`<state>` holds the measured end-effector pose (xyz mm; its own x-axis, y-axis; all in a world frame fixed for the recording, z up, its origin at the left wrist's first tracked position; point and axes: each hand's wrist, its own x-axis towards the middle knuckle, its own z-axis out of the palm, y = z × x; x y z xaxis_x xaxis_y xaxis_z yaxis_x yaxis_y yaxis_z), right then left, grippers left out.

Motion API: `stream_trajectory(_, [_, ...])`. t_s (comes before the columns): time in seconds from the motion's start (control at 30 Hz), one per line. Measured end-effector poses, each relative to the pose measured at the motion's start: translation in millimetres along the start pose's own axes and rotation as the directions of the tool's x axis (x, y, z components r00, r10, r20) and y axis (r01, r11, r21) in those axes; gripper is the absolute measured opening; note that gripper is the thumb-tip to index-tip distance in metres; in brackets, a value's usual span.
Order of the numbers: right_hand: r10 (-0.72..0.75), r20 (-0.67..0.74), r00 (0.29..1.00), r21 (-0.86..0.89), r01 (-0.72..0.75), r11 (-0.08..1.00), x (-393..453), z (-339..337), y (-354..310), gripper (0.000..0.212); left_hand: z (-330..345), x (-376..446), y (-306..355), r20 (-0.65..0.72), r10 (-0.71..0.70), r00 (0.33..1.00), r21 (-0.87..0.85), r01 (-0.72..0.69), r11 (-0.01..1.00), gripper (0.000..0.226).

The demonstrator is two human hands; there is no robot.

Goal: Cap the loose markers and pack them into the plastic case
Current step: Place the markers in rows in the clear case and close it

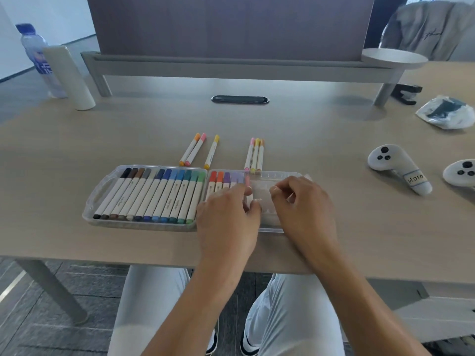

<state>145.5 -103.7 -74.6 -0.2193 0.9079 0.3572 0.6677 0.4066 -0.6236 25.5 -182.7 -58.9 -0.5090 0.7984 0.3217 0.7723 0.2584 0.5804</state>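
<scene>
The tabletop (308, 129) carries an open clear case (102, 191), its left half full of capped markers (154, 196). Over the right half, the left hand (226, 214) pinches a pink marker (247, 181) in its grip; the right hand (305, 201) is curled, its grip unclear. Six loose markers (254, 152) lie just behind.
</scene>
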Motion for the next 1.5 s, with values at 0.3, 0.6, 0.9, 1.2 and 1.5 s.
stream_trajectory(0.3, [-0.055,-0.020,0.998,-0.009,0.055,0.998,-2,3,4,0.017,6,2,-16,-0.016,0.057,0.998,0.196,-0.053,0.979,0.029])
stream_trajectory(0.6, [-0.033,-0.017,0.999,-0.012,0.033,0.999,-3,0,-1,0.016,-1,12,-19,0.081,0.053,0.995,0.122,-0.063,0.991,0.025])
stream_trajectory(0.9, [0.017,0.046,0.999,-0.033,-0.015,0.999,36,12,-33,0.009,-33,62,-39,0.133,-0.014,0.991,-0.131,0.031,0.991,0.017])
stream_trajectory(1.2, [0.151,0.102,0.983,-0.160,-0.134,0.978,93,32,-44,0.015,-42,123,-66,0.053,-0.084,0.995,-0.071,0.087,0.994,0.016])
stream_trajectory(1.5, [0.167,0.164,0.972,-0.260,-0.121,0.958,120,49,-45,0.021,-33,161,-88,0.039,-0.089,0.995,0.084,0.085,0.993,0.025])
